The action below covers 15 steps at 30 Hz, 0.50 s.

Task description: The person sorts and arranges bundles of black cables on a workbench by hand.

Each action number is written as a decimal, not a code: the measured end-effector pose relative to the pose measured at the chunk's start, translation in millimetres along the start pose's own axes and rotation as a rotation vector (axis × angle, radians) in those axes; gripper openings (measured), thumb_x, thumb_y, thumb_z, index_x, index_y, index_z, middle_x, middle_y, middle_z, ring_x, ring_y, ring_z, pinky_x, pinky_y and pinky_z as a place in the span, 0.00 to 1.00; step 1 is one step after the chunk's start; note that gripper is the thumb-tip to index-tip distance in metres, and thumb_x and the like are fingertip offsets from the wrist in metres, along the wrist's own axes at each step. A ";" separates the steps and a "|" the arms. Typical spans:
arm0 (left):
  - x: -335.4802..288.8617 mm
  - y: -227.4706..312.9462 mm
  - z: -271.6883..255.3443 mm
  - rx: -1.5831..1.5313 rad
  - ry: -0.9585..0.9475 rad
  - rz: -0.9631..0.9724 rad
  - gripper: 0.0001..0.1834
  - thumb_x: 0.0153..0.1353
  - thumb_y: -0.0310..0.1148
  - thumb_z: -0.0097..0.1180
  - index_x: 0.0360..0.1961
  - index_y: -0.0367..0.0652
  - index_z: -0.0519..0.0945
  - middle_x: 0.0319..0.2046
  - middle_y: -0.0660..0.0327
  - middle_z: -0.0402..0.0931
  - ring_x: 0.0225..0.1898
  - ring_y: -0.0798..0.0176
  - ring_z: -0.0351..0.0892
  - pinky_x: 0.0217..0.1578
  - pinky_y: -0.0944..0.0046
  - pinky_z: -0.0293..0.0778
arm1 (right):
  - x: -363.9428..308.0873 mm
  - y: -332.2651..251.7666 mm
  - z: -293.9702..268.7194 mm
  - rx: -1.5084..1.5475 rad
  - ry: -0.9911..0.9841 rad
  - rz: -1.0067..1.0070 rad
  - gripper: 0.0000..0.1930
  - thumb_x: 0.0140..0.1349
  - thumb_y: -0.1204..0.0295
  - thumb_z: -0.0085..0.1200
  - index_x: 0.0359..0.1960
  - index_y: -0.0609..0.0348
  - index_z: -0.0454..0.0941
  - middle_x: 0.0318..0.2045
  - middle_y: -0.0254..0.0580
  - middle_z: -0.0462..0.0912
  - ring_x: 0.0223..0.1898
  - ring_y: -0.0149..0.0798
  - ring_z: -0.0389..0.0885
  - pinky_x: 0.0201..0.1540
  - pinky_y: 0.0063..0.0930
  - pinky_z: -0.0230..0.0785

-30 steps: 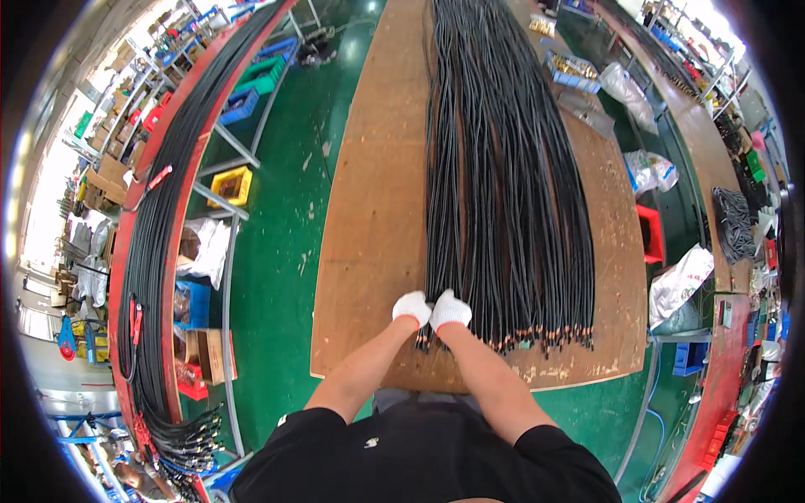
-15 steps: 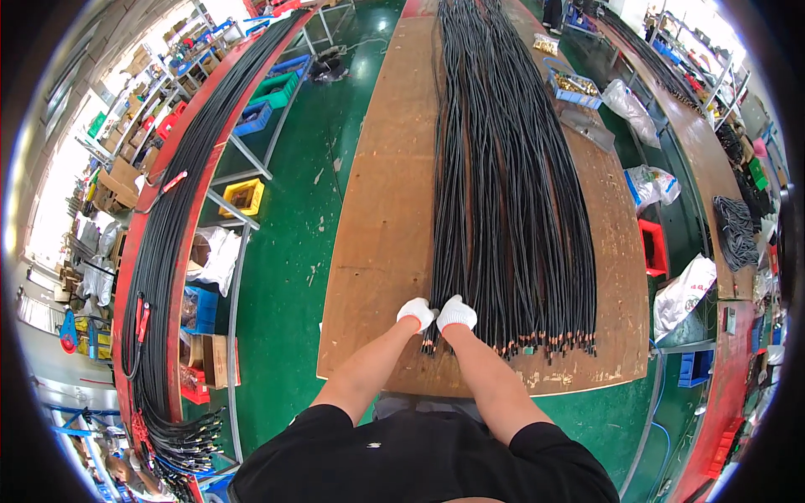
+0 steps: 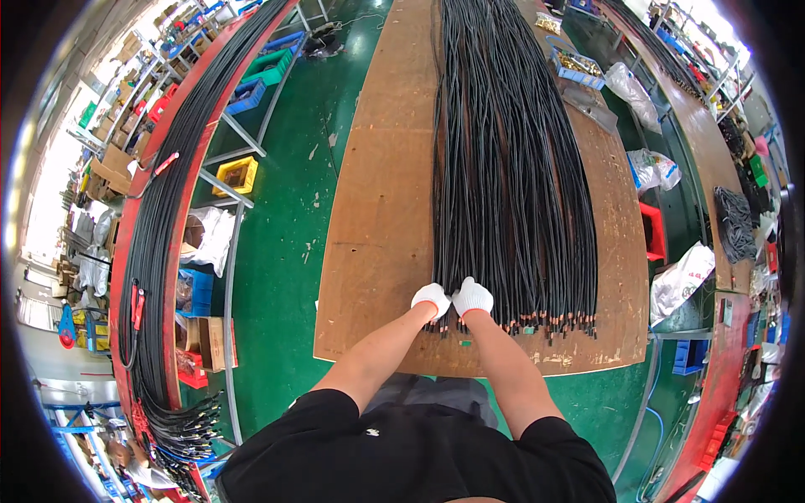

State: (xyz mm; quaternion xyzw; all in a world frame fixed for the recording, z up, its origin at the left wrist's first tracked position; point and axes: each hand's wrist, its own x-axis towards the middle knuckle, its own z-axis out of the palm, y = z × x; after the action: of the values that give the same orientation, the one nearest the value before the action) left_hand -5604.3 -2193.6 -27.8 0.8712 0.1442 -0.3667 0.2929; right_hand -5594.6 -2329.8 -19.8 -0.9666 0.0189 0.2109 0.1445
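Many long black cables lie side by side on a brown wooden table, running away from me. Their near ends carry copper-coloured tips. At the left part of this row, my left hand, in a white knitted glove, is closed round the near end of some cables. Close beside it, my right hand, gloved alike, is closed on neighbouring cables. The fingertips of both hands are partly hidden, so how many cables each one grips does not show.
Left of the green floor, a red bench bears more black cables, with a yellow crate below. A blue basket of brass-coloured parts stands on the table's far right. White sacks and a red crate stand beyond its right edge.
Both hands have shifted a little to the right along the row of cable ends, staying close together. The whole view has moved slightly as well.
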 end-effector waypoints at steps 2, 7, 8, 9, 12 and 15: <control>-3.3 -5.0 5.9 0.116 0.032 0.057 0.24 0.67 0.50 0.55 0.46 0.41 0.90 0.46 0.43 0.87 0.49 0.40 0.88 0.51 0.46 0.83 | 3.3 3.9 -3.3 -0.009 -0.005 0.005 0.19 0.63 0.59 0.61 0.46 0.61 0.80 0.39 0.60 0.90 0.45 0.58 0.91 0.48 0.51 0.82; -39.5 -12.1 15.6 0.191 0.068 0.139 0.28 0.70 0.57 0.50 0.38 0.44 0.91 0.40 0.46 0.88 0.43 0.43 0.89 0.48 0.46 0.82 | 4.8 4.3 -2.1 0.057 -0.054 0.045 0.21 0.65 0.58 0.55 0.50 0.61 0.80 0.44 0.60 0.89 0.48 0.61 0.88 0.52 0.53 0.80; -47.1 -22.9 17.6 0.183 0.061 0.143 0.28 0.70 0.57 0.50 0.38 0.44 0.91 0.40 0.46 0.88 0.43 0.43 0.89 0.48 0.46 0.82 | 7.5 4.3 2.0 0.107 -0.039 0.053 0.21 0.68 0.56 0.53 0.53 0.59 0.80 0.44 0.58 0.89 0.49 0.60 0.88 0.52 0.53 0.80; -63.1 -27.6 10.9 0.146 0.020 0.215 0.28 0.70 0.57 0.48 0.37 0.47 0.92 0.39 0.46 0.88 0.43 0.42 0.89 0.48 0.45 0.81 | -0.4 2.3 6.4 0.113 0.024 0.075 0.22 0.69 0.55 0.53 0.55 0.58 0.79 0.45 0.59 0.89 0.49 0.60 0.88 0.53 0.54 0.79; -80.1 -90.4 -1.8 0.077 0.122 0.482 0.27 0.72 0.57 0.46 0.36 0.50 0.91 0.39 0.47 0.87 0.41 0.40 0.87 0.45 0.43 0.79 | -35.2 -51.9 9.2 0.107 0.207 -0.022 0.31 0.69 0.52 0.52 0.69 0.56 0.70 0.64 0.59 0.78 0.61 0.60 0.81 0.61 0.50 0.75; -110.1 -161.6 -33.3 0.010 0.173 0.627 0.24 0.72 0.54 0.51 0.40 0.46 0.88 0.38 0.46 0.87 0.41 0.39 0.86 0.43 0.43 0.79 | -34.9 -87.4 48.3 0.019 0.206 0.082 0.43 0.67 0.51 0.54 0.78 0.60 0.56 0.78 0.56 0.58 0.78 0.54 0.58 0.78 0.55 0.49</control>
State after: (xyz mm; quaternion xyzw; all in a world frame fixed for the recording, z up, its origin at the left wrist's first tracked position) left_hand -5737.0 -2049.9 5.2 0.9026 -0.1085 -0.1840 0.3737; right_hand -5637.3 -2233.1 -23.6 -0.9801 0.0753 0.1159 0.1422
